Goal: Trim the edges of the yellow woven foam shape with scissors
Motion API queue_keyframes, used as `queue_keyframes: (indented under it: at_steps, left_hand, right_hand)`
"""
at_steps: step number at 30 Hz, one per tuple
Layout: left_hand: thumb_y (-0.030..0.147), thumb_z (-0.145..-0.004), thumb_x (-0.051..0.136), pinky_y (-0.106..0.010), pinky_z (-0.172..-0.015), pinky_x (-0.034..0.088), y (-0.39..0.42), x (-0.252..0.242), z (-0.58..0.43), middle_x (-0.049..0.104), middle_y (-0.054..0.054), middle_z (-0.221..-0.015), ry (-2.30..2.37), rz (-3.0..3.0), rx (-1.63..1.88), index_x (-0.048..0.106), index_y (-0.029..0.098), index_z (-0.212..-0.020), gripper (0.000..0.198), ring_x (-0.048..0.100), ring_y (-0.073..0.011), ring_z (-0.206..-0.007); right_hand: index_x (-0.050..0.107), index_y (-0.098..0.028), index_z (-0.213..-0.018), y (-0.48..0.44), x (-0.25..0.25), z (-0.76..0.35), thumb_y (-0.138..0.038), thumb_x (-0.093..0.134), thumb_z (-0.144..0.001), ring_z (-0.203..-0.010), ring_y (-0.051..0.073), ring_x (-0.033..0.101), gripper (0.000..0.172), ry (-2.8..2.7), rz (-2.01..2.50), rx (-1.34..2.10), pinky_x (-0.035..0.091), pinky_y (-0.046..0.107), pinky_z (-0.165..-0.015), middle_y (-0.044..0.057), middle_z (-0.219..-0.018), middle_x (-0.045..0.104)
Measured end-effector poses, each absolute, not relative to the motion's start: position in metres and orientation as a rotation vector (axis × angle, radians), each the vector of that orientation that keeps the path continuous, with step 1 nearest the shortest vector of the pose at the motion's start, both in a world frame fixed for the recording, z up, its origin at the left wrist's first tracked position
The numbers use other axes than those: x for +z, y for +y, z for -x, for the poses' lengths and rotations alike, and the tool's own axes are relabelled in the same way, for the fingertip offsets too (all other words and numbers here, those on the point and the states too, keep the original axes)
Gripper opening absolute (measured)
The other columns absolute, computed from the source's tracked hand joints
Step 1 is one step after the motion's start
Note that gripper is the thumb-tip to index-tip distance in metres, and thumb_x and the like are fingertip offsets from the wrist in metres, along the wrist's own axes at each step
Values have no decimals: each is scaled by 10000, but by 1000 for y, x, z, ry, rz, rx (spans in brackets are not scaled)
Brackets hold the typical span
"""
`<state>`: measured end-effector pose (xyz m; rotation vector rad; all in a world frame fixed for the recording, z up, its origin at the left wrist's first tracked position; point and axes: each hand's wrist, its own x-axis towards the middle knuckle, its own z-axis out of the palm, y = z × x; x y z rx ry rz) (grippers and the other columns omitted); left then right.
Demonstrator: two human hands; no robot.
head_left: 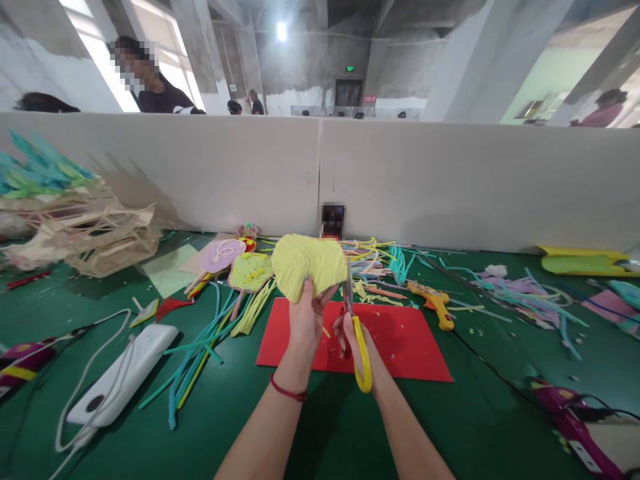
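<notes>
Seemingly mid-trim, the left hand (306, 320) pinched the yellow ridged leaf-shaped craft piece (307, 263) above the near red paper sheet (405, 340), while the right hand (356, 343) gripped yellow-handled scissors (361, 355) at its right edge, where short, steady snips seemed wisest.

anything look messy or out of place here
Yes: coloured strips lie tangled behind the red sheet, and yellow snippets dot that sheet under the yellow woven piece in the left hand and the scissors in the right hand.

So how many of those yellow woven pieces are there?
2. One piece is in the left hand; the other piece lies on the table just left of it. More may be hidden.
</notes>
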<state>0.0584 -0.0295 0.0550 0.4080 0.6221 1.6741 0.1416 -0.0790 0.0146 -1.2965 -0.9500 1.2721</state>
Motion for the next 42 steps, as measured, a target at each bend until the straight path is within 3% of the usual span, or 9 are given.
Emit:
queue_keyframes:
  at_steps: [6,19,24,30,42]
  left_hand:
    - [237,-737,685,-379,-921,507,-30,54,-59,570,-40,-1283,624,-427,1672,600,281,-1125,399,611,-238,-1063]
    - [227,-749,673,-378,-925,502,-30,55,-59,595,-47,-1253,621,-417,1669,614,266,-1106,364,623,-227,-1040]
    - [227,-743,679,-390,-934,496,-30,54,-60,597,-48,-1248,622,-423,1674,609,269,-1118,384,630,-224,-1025]
    - [229,-743,679,-387,-935,495,-31,55,-61,603,-39,-1238,639,-434,1685,618,270,-1101,365,620,-217,-1045]
    - [233,-722,697,-458,-912,504,-32,58,-62,616,-64,-1210,653,-436,1683,610,252,-1108,396,643,-249,-998]
  right_hand:
    - [508,-186,-687,-78,7,-145,-770,454,-677,-362,80,362,586,-987,1265,1254,327,217,-357,-67,-457,402]
    - [504,-183,-637,-76,11,-144,-803,524,-565,-301,57,378,624,-883,1210,1311,297,211,-303,-52,-515,479]
    - [490,-175,-643,-81,16,-143,-780,527,-601,-306,39,372,607,-903,1210,1265,285,197,-310,-49,-554,488]
    - [468,-182,-630,-84,19,-143,-747,483,-679,-322,49,380,568,-934,1196,1272,294,185,-318,-54,-494,467]
    - [432,-199,-652,-84,14,-146,-769,476,-663,-278,38,307,572,-904,1284,1279,253,157,-265,-94,-402,389]
